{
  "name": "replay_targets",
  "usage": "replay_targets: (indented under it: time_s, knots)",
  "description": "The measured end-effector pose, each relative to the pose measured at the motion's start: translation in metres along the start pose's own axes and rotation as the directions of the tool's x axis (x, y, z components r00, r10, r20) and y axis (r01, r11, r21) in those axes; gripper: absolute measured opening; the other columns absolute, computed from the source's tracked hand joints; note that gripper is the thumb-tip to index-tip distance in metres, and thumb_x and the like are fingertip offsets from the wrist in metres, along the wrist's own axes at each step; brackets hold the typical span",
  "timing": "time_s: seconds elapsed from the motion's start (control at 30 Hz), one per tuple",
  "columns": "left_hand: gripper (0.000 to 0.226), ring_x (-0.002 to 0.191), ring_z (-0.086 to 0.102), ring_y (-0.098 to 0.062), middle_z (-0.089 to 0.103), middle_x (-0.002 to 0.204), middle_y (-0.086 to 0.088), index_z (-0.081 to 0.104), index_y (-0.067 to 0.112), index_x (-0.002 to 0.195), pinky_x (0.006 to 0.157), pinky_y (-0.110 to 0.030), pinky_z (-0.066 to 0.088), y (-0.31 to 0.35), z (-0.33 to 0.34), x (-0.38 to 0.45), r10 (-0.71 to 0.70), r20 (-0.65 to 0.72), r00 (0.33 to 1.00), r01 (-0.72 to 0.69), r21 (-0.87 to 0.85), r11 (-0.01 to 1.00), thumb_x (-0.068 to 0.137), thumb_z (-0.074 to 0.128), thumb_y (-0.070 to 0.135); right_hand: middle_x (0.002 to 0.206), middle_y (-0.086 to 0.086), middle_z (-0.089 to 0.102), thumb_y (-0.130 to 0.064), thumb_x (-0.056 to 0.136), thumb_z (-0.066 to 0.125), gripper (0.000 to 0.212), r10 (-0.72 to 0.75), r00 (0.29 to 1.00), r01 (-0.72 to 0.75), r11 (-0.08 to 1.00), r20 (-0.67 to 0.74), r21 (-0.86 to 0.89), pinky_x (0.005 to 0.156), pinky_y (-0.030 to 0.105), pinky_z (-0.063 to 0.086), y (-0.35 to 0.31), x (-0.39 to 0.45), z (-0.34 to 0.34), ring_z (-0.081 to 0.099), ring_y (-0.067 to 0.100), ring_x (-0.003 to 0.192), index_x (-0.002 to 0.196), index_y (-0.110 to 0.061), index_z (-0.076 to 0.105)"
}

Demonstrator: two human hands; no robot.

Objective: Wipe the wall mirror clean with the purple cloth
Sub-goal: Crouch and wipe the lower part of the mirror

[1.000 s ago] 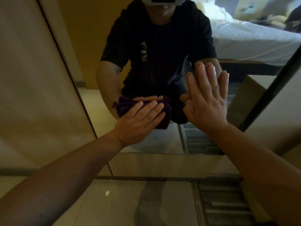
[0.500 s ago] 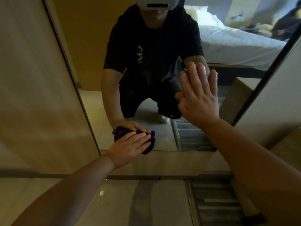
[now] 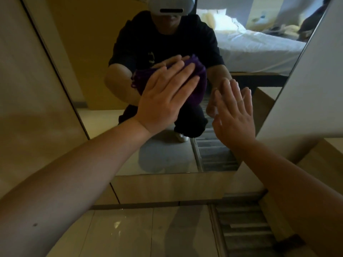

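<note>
A tall wall mirror (image 3: 96,71) fills the middle of the view, with its lower edge just above the floor. My left hand (image 3: 167,95) lies flat on a bunched purple cloth (image 3: 199,84) and presses it against the glass near the mirror's middle. Most of the cloth is hidden under my fingers. To the right, my right hand (image 3: 234,115) rests flat on the glass with its fingers spread and nothing in it. The mirror shows a crouching person in a dark shirt with a white headset.
Beige wall panels (image 3: 27,89) flank the mirror on the left and right (image 3: 306,89). A beige plinth (image 3: 167,188) runs under the glass. Pale floor tiles (image 3: 130,232) and a striped mat (image 3: 245,227) lie below. A white bed (image 3: 256,49) appears in the reflection.
My left hand slid the cloth down to the mirror's lower left, then up and right to its middle. My right hand stayed flat on the glass.
</note>
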State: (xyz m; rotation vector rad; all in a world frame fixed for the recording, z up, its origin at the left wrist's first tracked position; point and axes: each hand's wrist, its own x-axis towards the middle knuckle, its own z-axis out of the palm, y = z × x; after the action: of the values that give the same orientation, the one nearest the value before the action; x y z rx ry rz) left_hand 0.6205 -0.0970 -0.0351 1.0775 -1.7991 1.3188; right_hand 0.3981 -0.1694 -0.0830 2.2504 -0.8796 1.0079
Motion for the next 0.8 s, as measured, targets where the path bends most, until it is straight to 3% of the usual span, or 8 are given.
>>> replay_targets:
  time_s: [0.13, 0.3, 0.47, 0.57, 0.7, 0.8]
  knots:
    - [0.038, 0.138, 0.044, -0.032, 0.049, 0.147, -0.014, 0.055, 0.011, 0.141, 0.113, -0.048, 0.039, 0.019, 0.027, -0.022, 0.083, 0.050, 0.995, -0.088, 0.109, 0.990, 0.104, 0.047, 0.015, 0.160, 0.019, 0.023, -0.019, 0.097, 0.058, 0.061, -0.027, 0.990, 0.026, 1.000, -0.139, -0.010, 0.122, 0.052, -0.002, 0.009, -0.001, 0.016, 0.004, 0.029, 0.151, 0.152, -0.007, 0.033]
    - [0.042, 0.140, 0.043, -0.029, 0.045, 0.150, -0.013, 0.050, 0.010, 0.144, 0.114, -0.045, 0.034, 0.051, 0.047, -0.088, 0.168, 0.097, 0.981, -0.176, 0.083, 0.981, 0.103, 0.044, 0.016, 0.156, 0.019, 0.029, -0.024, 0.102, 0.048, 0.053, -0.047, 0.974, 0.048, 0.999, -0.222, -0.002, 0.122, 0.052, 0.001, 0.012, -0.001, 0.030, 0.012, 0.029, 0.148, 0.151, -0.007, 0.036]
    - [0.052, 0.145, 0.031, -0.028, 0.033, 0.157, -0.009, 0.033, 0.009, 0.153, 0.121, -0.046, 0.017, 0.090, 0.060, -0.196, 0.276, 0.361, 0.891, -0.307, 0.031, 0.951, 0.101, 0.037, 0.014, 0.151, 0.021, 0.039, -0.024, 0.099, 0.053, 0.052, -0.058, 0.955, 0.057, 0.998, -0.291, -0.014, 0.121, 0.053, 0.005, 0.018, -0.001, 0.039, 0.020, 0.028, 0.144, 0.148, -0.007, 0.042]
    - [0.051, 0.147, 0.026, -0.028, 0.028, 0.159, -0.008, 0.028, 0.009, 0.154, 0.122, -0.046, 0.010, 0.099, 0.059, -0.223, 0.298, 0.446, 0.844, -0.329, -0.008, 0.944, 0.104, 0.025, 0.012, 0.151, 0.020, 0.038, -0.023, 0.099, 0.050, 0.051, -0.056, 0.953, 0.051, 0.998, -0.298, -0.025, 0.119, 0.054, 0.007, 0.015, 0.000, 0.039, 0.019, 0.027, 0.144, 0.147, -0.008, 0.041]
    - [0.050, 0.146, 0.028, -0.025, 0.034, 0.157, -0.007, 0.037, 0.013, 0.150, 0.120, -0.044, 0.016, 0.097, 0.045, -0.208, 0.289, 0.520, 0.804, -0.267, -0.118, 0.956, 0.101, 0.030, 0.008, 0.152, 0.023, 0.040, -0.025, 0.103, 0.047, 0.049, -0.039, 0.967, 0.032, 0.999, -0.253, -0.030, 0.119, 0.055, 0.008, 0.013, 0.001, 0.028, 0.027, 0.038, 0.144, 0.148, -0.007, 0.041]
    - [0.046, 0.136, 0.046, -0.026, 0.048, 0.149, -0.008, 0.051, 0.013, 0.142, 0.110, -0.043, 0.033, 0.095, 0.033, -0.186, 0.244, 0.519, 0.819, -0.134, -0.241, 0.961, 0.097, 0.039, 0.006, 0.160, 0.018, 0.025, -0.023, 0.101, 0.049, 0.056, -0.057, 0.992, 0.052, 0.998, -0.116, -0.043, 0.122, 0.052, 0.002, 0.012, 0.000, 0.010, 0.019, 0.038, 0.149, 0.153, -0.009, 0.032]
